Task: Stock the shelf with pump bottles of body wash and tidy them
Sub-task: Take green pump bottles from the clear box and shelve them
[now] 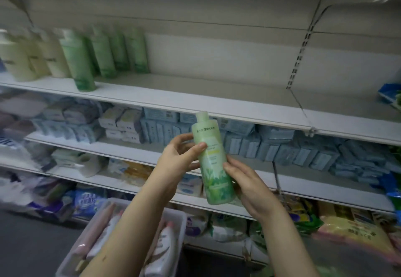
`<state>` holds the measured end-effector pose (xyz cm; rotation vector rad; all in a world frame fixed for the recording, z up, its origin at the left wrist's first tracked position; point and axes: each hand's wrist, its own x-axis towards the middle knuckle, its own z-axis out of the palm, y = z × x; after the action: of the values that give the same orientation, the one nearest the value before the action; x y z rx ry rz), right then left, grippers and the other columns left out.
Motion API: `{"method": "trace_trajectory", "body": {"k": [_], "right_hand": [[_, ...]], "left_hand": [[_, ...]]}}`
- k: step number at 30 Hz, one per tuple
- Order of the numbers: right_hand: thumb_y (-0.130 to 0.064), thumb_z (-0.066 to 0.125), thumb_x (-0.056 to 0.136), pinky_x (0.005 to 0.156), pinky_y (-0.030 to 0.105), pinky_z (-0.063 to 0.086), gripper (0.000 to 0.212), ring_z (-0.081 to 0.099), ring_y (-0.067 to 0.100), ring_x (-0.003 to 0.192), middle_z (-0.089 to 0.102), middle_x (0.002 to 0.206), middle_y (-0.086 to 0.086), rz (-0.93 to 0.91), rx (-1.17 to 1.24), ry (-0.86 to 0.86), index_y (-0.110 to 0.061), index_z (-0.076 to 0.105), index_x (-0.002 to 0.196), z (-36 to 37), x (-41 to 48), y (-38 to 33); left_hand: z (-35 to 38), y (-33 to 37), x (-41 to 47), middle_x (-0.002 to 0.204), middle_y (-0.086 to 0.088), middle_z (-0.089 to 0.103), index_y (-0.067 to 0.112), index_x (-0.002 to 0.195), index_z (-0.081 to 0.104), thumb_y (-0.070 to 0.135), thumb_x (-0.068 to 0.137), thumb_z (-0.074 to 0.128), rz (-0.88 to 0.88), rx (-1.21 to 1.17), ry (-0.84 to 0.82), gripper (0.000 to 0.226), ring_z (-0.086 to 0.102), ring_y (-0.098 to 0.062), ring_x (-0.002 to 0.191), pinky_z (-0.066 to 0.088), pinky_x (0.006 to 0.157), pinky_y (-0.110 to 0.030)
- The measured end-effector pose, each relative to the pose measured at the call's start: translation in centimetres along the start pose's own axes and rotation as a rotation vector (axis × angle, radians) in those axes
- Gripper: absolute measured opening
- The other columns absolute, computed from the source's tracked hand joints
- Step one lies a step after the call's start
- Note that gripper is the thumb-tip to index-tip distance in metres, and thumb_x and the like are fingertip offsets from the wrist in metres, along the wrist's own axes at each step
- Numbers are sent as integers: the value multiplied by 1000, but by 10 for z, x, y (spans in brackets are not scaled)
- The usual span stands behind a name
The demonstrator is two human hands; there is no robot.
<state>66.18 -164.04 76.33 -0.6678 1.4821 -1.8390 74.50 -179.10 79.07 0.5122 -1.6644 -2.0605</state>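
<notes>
Shelf (195, 94) is sitting mostly bare at 12 o'clock; left hand (180, 157) and right hand (249, 187) are both gripping green bottle (213, 163), label outward, probably for facing.

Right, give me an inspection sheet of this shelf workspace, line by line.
Surface: target shelf white, mostly bare right of the stocked bottles.
Job's things: green bottle held in front of the shelves, tilted slightly; green bottles and cream bottles stand at the shelf's left; more bottles lie in a plastic bin below.
Clutter: nothing seen on the target shelf.
Grips: left hand and right hand both on the held bottle.
Cables: nothing seen.
Surroundings: lower shelves hold blue packs and bagged goods.
</notes>
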Motion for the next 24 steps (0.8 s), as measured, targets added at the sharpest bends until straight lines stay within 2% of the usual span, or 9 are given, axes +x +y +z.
{"method": "trace_trajectory", "body": {"k": [2, 5, 7, 10, 14, 19, 22, 24], "right_hand": [[-27, 56, 88, 83, 23, 54, 35, 67, 13, 110, 72, 116, 0, -19, -8, -4, -20, 64, 121, 39, 24, 2], [-27, 64, 80, 80, 27, 56, 39, 69, 18, 105, 74, 111, 3, -59, -19, -5, -20, 65, 118, 98, 59, 11], [-24, 65, 79, 81, 29, 57, 40, 69, 19, 103, 74, 109, 5, -74, 19, 6, -16, 65, 118, 134, 82, 17], [-19, 63, 80, 80, 28, 57, 42, 70, 18, 102, 74, 110, 6, -83, 128, 15, -11, 63, 121, 179, 115, 18], [-18, 64, 81, 79, 28, 56, 42, 70, 19, 101, 74, 110, 3, -123, 140, 48, -10, 61, 122, 218, 164, 9], [-4, 62, 90, 87, 30, 56, 31, 68, 15, 103, 71, 111, -4, -201, 9, 127, -17, 60, 118, 240, 225, -2], [-2, 61, 92, 88, 29, 56, 32, 69, 11, 101, 69, 110, -7, -240, -68, 147, -17, 57, 120, 248, 255, -9], [-2, 60, 93, 85, 26, 56, 35, 69, 11, 101, 67, 113, -7, -253, -92, 175, -14, 54, 125, 253, 274, -14]], "left_hand": [[-37, 12, 13, 109, -11, 69, 12, 123, 54, 16, 88, 68, 30, 8, 19, 38, 72, -16, 92, 57, 71, -24], [-98, 30, 30, 112, -15, 68, 18, 117, 58, 23, 81, 75, 84, 30, 30, 40, 71, -22, 98, 58, 81, -33], [-137, 46, 42, 112, -10, 69, 22, 117, 60, 29, 77, 79, 113, 67, 10, 46, 70, -20, 101, 57, 85, -36], [-184, 67, 64, 112, -3, 70, 17, 120, 61, 22, 87, 69, 142, 58, 1, 34, 68, -18, 104, 58, 83, -32], [-242, 87, 102, 119, 4, 64, 28, 117, 60, 23, 90, 67, 269, 128, 164, 29, 63, -15, 109, 54, 89, -32], [-306, 103, 149, 136, 8, 49, 34, 129, 45, 27, 91, 67, 401, 244, 329, 45, 51, -12, 122, 45, 102, -32], [-332, 113, 171, 138, 9, 42, 29, 142, 33, 29, 91, 66, 418, 259, 332, 61, 46, -3, 120, 40, 100, -26], [-346, 118, 188, 140, 7, 40, 24, 151, 20, 32, 89, 68, 370, 300, 322, 79, 42, -10, 125, 38, 105, -32]]}}
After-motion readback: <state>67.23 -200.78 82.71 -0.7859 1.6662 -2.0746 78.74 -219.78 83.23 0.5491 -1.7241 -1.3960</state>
